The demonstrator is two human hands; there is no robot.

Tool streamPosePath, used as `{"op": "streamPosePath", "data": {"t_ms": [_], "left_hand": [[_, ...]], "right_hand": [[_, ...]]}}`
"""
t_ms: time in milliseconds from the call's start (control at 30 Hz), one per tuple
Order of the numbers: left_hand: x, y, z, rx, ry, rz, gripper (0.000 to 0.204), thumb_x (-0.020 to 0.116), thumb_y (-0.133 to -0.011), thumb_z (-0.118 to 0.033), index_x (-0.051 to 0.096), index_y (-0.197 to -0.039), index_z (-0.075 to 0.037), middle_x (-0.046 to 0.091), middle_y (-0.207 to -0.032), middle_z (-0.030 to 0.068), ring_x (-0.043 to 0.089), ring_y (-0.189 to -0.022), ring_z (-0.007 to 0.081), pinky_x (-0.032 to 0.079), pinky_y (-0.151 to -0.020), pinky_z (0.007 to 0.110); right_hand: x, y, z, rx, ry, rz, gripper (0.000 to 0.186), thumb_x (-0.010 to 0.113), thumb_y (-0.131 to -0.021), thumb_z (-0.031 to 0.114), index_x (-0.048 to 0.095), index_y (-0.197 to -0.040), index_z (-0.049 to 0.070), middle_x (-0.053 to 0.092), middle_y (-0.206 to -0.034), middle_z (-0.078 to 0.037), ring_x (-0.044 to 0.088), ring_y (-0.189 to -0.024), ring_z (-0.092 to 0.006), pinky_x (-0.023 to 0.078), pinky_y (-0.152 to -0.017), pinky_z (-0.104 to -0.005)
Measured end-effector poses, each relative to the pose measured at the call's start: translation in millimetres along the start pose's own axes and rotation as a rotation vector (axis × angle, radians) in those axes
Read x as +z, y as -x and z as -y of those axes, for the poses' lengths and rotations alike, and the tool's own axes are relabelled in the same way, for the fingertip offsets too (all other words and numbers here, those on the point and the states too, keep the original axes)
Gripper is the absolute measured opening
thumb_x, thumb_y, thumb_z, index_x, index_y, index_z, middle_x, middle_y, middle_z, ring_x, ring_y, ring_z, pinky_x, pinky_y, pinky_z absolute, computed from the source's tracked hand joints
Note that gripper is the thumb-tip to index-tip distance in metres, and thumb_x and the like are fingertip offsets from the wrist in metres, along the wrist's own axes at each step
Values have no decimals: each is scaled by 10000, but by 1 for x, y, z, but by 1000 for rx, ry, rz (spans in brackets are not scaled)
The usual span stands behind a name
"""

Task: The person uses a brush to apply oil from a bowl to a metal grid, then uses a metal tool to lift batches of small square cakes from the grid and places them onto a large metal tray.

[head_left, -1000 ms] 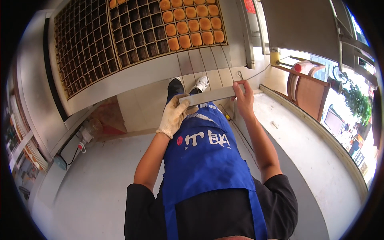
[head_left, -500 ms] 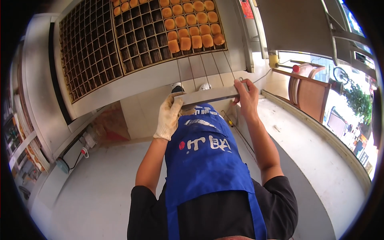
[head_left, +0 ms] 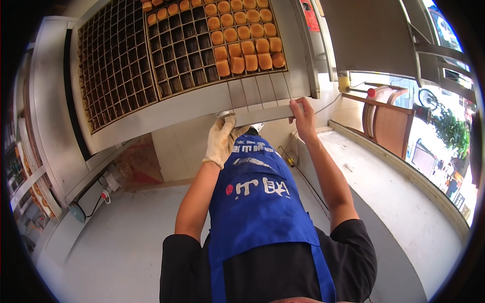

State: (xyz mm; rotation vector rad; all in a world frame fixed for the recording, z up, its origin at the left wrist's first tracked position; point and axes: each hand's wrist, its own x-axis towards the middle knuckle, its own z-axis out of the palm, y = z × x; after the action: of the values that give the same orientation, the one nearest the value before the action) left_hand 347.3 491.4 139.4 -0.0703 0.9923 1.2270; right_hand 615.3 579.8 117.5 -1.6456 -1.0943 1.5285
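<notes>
Looking down from a head-worn camera, a person in a blue apron (head_left: 262, 212) and black shirt reaches both arms forward to a large metal grid mould (head_left: 177, 55) divided into many small square cells. A cluster of cells toward the upper right holds golden-brown baked cakes (head_left: 242, 43); the remaining cells look dark and empty. Along the mould's near edge runs a long, flat metal bar (head_left: 262, 115).

The left hand (head_left: 222, 139), wearing a pale work glove, is closed around the left end of that bar. The right hand (head_left: 303, 116), bare, grips the bar's right end, fingers curled over its top edge. Both hands hold firmly, well apart from one another.

Judging from the grip, the step in hand is working this bar at the mould's front edge, either pulling it out or lifting it. The next move seems to call for an even pull with both hands together, keeping the bar level so it does not jam or tip the cakes.

A light counter (head_left: 404, 192) curves along the right, with a wooden chair (head_left: 389, 121) beyond. Pale floor (head_left: 116, 237) lies to the left.
</notes>
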Motion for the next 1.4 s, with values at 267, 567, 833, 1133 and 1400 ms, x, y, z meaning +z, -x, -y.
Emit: {"op": "streamPosePath", "data": {"t_ms": [267,567,833,1133,1400], "left_hand": [[5,1,-20,23,-81,-17,284,606,-1092,-197,552,-1225,48,671,-1171,129,730,-1033,254,655,-951,403],[66,-14,-79,76,-153,-152,399,648,-1069,-359,620,-1132,34,719,-1019,139,747,-906,225,694,-811,358],[24,-53,-34,86,-2,-126,342,640,-1071,-238,572,-1205,70,677,-1134,140,728,-991,256,659,-924,438],[16,-42,-27,117,-43,-89,265,600,-1086,-186,568,-1227,36,672,-1108,114,738,-944,252,667,-900,404],[78,-37,-78,168,-59,-142,561,585,-1080,-478,563,-1217,66,669,-1019,127,738,-926,270,686,-872,399]], "right_hand": [[9,-2,22,7,-14,-24,292,658,-1066,306,599,-983,32,617,-752,-34,554,-561,-99,452,-507,-266],[25,-42,131,150,39,-125,371,711,-981,306,663,-893,-51,576,-599,-64,526,-425,-128,469,-362,-314],[23,-66,41,33,-119,-77,363,695,-1033,378,640,-993,21,556,-704,-1,488,-485,-89,385,-437,-269],[18,-45,40,-62,-97,-41,363,674,-1057,374,600,-965,30,541,-690,8,518,-507,-80,410,-462,-246],[28,-73,121,117,20,-118,394,698,-1005,373,642,-926,-8,561,-633,-33,524,-432,-121,426,-347,-299]]}}
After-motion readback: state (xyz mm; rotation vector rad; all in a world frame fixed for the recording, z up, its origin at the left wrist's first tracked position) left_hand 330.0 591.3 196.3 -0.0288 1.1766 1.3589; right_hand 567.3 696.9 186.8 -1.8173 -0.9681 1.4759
